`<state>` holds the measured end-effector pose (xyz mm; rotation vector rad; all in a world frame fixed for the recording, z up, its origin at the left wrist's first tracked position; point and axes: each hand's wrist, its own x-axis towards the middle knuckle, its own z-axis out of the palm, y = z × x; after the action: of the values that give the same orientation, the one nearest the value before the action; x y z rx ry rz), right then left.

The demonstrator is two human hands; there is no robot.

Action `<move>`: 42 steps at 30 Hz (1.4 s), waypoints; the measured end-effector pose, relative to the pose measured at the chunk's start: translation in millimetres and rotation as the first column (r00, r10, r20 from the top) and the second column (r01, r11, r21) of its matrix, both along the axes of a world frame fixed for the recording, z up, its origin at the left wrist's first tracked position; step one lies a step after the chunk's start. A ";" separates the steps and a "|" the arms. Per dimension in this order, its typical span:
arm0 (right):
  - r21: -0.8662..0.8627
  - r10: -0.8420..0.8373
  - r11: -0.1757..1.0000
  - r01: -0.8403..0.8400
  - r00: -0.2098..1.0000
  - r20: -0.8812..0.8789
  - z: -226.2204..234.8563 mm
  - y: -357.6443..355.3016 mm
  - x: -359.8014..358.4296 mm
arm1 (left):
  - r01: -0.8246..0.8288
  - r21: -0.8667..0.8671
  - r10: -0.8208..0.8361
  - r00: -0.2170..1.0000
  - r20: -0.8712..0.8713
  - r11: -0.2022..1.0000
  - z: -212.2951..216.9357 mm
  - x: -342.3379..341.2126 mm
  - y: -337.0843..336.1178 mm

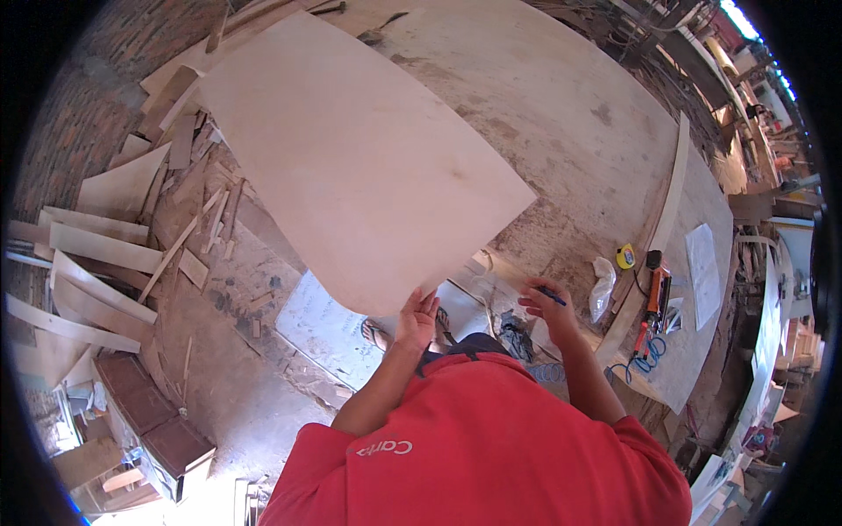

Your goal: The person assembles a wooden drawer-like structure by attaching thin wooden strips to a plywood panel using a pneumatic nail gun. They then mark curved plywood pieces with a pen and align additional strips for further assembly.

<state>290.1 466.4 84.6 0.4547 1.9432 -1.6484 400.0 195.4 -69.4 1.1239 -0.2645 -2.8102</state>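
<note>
On the worktop, head view:
Sheet: large pale thin plywood sheet (360, 158) lies over the dusty grey worktop (561, 105), its near edge overhanging.
Left hand (417, 320): fingers closed on the sheet's near edge.
Right hand (548, 307): fingers pinch a dark blue pen (552, 296), just right of the sheet.
Nearby: yellow tape measure (624, 256), orange tool (654, 307).
</note>
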 end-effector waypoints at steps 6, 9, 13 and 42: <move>0.092 -0.101 0.987 0.130 0.957 -0.270 50.4 26.4 -59.3 | -0.097 -0.131 0.101 0.995 0.022 0.987 54.8 27.5 -28.1; 0.251 -0.028 0.952 0.177 0.864 -0.503 93.1 27.9 -100.5 | -0.117 -0.239 0.138 0.988 0.073 0.964 105.4 44.5 -55.7; 0.116 0.131 0.991 -0.071 0.738 -0.663 136.9 -4.4 -138.9 | -0.224 -0.396 0.266 0.962 0.054 0.891 174.6 69.5 -100.5; 0.168 0.740 0.535 -0.828 0.363 -0.567 212.1 -156.3 -153.5 | -0.185 -0.698 0.420 0.890 0.180 0.692 311.8 98.9 -178.2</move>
<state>136.5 310.1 296.7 -1.0836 1.8799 -1.2608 498.9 17.2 242.5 1.2710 -0.9309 -1.9342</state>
